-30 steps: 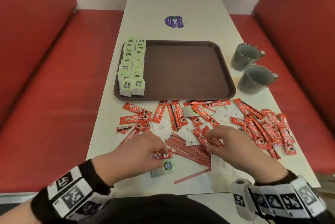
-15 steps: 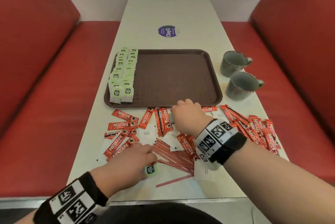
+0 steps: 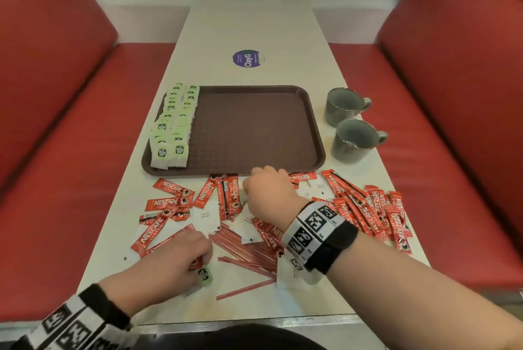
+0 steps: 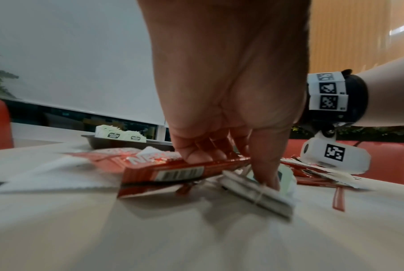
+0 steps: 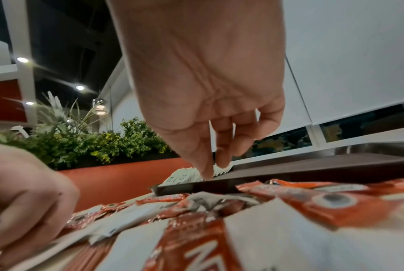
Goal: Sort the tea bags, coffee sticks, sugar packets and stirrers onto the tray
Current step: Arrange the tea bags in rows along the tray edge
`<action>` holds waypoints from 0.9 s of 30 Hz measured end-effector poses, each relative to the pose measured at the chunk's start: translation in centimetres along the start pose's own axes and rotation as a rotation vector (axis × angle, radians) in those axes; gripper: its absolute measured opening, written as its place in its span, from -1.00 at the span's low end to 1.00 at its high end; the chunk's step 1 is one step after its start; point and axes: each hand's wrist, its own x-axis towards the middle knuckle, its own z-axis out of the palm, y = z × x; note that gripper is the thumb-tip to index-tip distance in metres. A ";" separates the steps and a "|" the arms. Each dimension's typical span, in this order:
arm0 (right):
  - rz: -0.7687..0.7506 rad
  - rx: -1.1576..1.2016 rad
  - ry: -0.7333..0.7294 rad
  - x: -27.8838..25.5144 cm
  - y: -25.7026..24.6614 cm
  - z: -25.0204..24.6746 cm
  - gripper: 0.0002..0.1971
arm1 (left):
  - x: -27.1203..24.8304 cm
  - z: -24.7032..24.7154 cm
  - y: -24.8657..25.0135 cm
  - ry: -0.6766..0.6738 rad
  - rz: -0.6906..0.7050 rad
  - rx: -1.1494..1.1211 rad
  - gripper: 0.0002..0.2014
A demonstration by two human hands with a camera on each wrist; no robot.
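The left hand [image 3: 169, 260] sits near the front edge of the long white table [image 3: 254, 24]. Its fingers curl around a red coffee stick [image 4: 173, 171], and its thumb presses a green and white tea bag [image 3: 204, 274].

The right hand [image 3: 268, 194] reaches among the red packets near the front edge of the brown plastic tray [image 3: 254, 128]. Its fingers point down, loosely bent; I cannot tell if they hold anything.

Green tea bags [image 3: 172, 128] already stand in two rows along the tray's left edge. I think the loose tea bag should go next: pinch it alone, drop the stick, and add it to the rows.
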 end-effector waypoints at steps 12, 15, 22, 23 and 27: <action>-0.054 -0.061 -0.031 0.8 0.5 0.3 -0.84 | -1.0 -2.1 -1.5 0.111 -0.134 -0.286 -0.81; 0.002 0.273 -0.016 0.5 1.4 -0.4 -0.85 | -1.7 -2.5 -1.6 0.144 -0.179 -0.416 -0.83; 0.227 1.048 0.239 -2.4 5.5 -4.4 -0.89 | -3.3 -2.9 -2.6 0.297 -0.318 -0.711 -0.90; 0.236 1.165 0.272 -2.9 5.9 -4.6 -0.91 | -3.4 -2.9 -2.8 0.332 -0.343 -0.772 -0.92; 0.171 1.296 0.366 -4.4 6.0 -4.3 -0.93 | -3.0 -3.5 -2.6 0.459 -0.428 -1.088 -0.89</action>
